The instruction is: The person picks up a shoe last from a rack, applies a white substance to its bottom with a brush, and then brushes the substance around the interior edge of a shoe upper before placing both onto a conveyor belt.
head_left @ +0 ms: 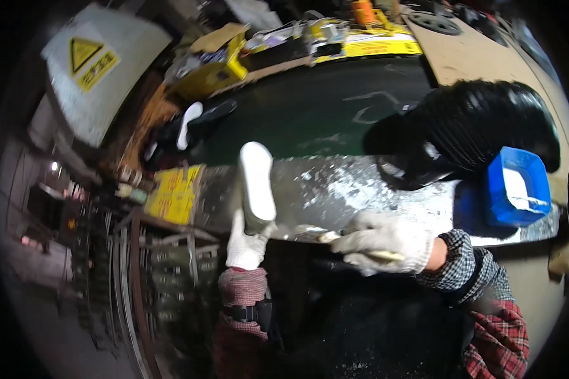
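Note:
My left hand (246, 245), in a pale knit glove, grips a shoe last (257, 183) by its near end. The last points away from me, its white sole-shaped face turned up. My right hand (385, 243), gloved too, is closed around a brush (327, 237) with a light handle. Its blurred head points left toward the last's near end, and a small gap seems to lie between them. Right of that hand stands a blue plastic container (512, 215) with white stuff inside and on its rim.
A metal ledge (348, 189), smeared white, runs before me. Beyond it lies a dark green conveyor belt (297, 120). A pile of glossy black pieces (487, 126) rises at the right. Another white-soled piece (188, 125) lies at the far left. A yellow bin (212, 76) stands behind.

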Tool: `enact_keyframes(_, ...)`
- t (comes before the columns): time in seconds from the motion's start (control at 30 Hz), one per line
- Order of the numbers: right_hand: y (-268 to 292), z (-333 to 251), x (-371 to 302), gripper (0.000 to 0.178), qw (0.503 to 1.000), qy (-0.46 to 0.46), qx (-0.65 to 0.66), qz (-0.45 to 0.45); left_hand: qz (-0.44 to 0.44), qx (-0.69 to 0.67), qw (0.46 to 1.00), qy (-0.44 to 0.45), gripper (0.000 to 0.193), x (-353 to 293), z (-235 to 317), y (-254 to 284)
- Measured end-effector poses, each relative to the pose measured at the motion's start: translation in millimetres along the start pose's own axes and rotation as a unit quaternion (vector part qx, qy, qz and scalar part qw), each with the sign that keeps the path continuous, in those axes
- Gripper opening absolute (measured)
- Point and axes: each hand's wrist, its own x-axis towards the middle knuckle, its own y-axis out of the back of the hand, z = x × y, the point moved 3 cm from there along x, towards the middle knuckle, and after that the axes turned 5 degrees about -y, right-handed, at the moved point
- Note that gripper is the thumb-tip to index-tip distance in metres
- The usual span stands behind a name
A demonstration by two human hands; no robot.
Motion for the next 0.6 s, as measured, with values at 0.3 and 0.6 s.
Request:
enact_keyframes(0.3,109.6,-20.0,-161.6,0.023,0.864,-0.279,0.224,0.354,-0.079,0.204,0.971,0.094,0.03,109.3,-191.8,-142.8)
enact_keyframes(0.6,197.2,-55.2,-218.6,0.025,0.799,-0.216,-0.042,0.559,0.027,0.235,0.959,-0.157,0.02,55.8,-163.3,-208.8)
